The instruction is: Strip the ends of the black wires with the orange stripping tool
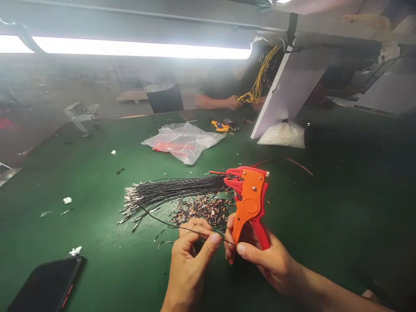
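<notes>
My left hand [195, 255] pinches a thin black wire [165, 223] between thumb and forefinger. One end of that wire runs back over the bundle of black wires [175, 190], whose left ends carry silvery terminals. The other end reaches the thumb of my right hand [266, 258]. In that hand is an orange and red wire stripper [250, 203], held upright with its jaws at the top pointing left. Below the bundle lies a pile of cut wire scraps [204, 212] with coppery ends, just beyond my left fingers.
A clear plastic bag [188, 141] with something red beneath or inside lies farther back. A dark phone [45, 284] rests at the near left. A tied bag of white pieces [282, 134] leans by a white panel [292, 82]. Across the table, a person's hand [232, 102] holds a yellow tool.
</notes>
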Demonstrator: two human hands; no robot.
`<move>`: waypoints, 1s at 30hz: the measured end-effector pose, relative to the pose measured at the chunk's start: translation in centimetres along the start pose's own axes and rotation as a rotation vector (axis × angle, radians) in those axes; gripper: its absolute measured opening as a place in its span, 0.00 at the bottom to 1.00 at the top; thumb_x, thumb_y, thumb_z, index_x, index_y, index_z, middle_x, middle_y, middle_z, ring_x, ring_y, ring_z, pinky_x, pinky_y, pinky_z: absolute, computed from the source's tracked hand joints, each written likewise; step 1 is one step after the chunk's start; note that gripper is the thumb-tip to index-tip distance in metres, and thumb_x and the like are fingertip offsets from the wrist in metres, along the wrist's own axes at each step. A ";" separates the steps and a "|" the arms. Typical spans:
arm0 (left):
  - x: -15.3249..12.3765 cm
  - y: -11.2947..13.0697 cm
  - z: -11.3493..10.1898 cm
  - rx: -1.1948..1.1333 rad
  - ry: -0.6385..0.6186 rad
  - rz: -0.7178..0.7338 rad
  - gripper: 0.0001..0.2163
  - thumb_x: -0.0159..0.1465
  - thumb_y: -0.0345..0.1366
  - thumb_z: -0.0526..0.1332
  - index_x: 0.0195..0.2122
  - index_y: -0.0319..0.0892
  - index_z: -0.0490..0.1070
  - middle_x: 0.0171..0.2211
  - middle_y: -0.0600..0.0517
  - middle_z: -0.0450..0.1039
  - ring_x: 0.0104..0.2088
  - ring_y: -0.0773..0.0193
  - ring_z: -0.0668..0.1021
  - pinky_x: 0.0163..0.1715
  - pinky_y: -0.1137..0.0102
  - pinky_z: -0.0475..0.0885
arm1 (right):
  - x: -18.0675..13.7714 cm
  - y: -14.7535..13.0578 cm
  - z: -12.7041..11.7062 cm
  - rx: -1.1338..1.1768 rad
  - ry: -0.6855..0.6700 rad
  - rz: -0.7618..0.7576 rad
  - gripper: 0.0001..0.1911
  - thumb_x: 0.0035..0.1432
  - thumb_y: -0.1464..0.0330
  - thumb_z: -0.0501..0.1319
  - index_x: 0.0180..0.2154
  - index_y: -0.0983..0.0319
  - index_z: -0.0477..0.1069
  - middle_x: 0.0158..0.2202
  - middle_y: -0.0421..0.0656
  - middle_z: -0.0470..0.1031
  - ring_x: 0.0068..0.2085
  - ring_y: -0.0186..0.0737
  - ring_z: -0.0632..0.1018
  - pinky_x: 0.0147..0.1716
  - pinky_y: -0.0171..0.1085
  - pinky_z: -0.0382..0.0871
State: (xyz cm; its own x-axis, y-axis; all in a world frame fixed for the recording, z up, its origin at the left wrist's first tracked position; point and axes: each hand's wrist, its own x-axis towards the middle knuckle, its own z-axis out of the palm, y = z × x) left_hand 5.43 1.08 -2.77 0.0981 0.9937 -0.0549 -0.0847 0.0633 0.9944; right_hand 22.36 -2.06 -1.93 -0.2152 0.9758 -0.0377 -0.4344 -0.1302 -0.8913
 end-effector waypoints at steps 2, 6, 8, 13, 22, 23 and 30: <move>-0.1 0.1 0.1 -0.004 0.012 0.014 0.14 0.53 0.49 0.71 0.22 0.44 0.78 0.34 0.49 0.71 0.42 0.57 0.71 0.46 0.65 0.66 | 0.0 -0.2 0.1 -0.011 0.031 0.005 0.16 0.58 0.62 0.68 0.44 0.59 0.67 0.35 0.40 0.70 0.36 0.39 0.73 0.39 0.42 0.68; -0.2 0.0 0.1 0.048 -0.058 0.023 0.14 0.55 0.48 0.70 0.23 0.44 0.78 0.34 0.48 0.71 0.42 0.57 0.72 0.46 0.65 0.66 | 0.0 -0.4 -0.1 0.005 0.026 0.031 0.16 0.57 0.62 0.68 0.44 0.60 0.67 0.34 0.40 0.70 0.35 0.40 0.72 0.38 0.43 0.68; -0.2 -0.1 0.0 0.040 -0.030 0.017 0.14 0.55 0.49 0.70 0.23 0.44 0.78 0.34 0.48 0.71 0.42 0.56 0.72 0.46 0.65 0.67 | 0.0 -0.4 -0.1 0.019 0.009 0.056 0.17 0.57 0.61 0.68 0.44 0.60 0.67 0.33 0.40 0.70 0.34 0.40 0.72 0.36 0.43 0.68; 0.1 -0.4 0.0 0.044 0.005 0.041 0.13 0.54 0.49 0.70 0.23 0.44 0.79 0.33 0.48 0.73 0.41 0.57 0.73 0.45 0.66 0.68 | 0.1 -0.2 0.1 -0.011 -0.009 0.053 0.18 0.56 0.59 0.68 0.42 0.60 0.65 0.32 0.39 0.68 0.33 0.39 0.71 0.35 0.42 0.68; -0.7 0.5 -1.4 0.512 0.064 0.502 0.22 0.65 0.36 0.62 0.13 0.44 0.62 0.14 0.57 0.57 0.20 0.67 0.60 0.26 0.68 0.58 | 0.2 -0.4 -0.2 -0.081 -0.007 0.016 0.17 0.59 0.58 0.66 0.42 0.60 0.65 0.33 0.39 0.66 0.33 0.40 0.71 0.36 0.43 0.65; -0.7 0.7 -1.5 0.604 0.039 0.669 0.15 0.61 0.34 0.66 0.18 0.45 0.67 0.16 0.57 0.64 0.21 0.66 0.64 0.28 0.69 0.60 | 0.3 -0.5 -0.2 -0.088 -0.006 0.016 0.16 0.59 0.58 0.66 0.42 0.60 0.65 0.33 0.39 0.66 0.33 0.39 0.71 0.36 0.43 0.65; 0.0 0.2 -0.7 0.941 -0.049 0.951 0.16 0.60 0.28 0.65 0.48 0.52 0.77 0.41 0.52 0.83 0.46 0.52 0.77 0.51 0.61 0.51 | 0.1 -0.8 -0.2 -0.152 0.021 0.008 0.15 0.59 0.58 0.66 0.40 0.60 0.67 0.32 0.39 0.67 0.33 0.38 0.68 0.36 0.41 0.64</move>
State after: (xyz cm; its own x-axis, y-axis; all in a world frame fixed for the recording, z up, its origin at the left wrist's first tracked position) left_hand 4.72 1.19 -2.62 0.4196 0.6101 0.6721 0.5692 -0.7536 0.3287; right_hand 22.85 -1.85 -1.25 -0.1988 0.9786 -0.0528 -0.2949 -0.1111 -0.9491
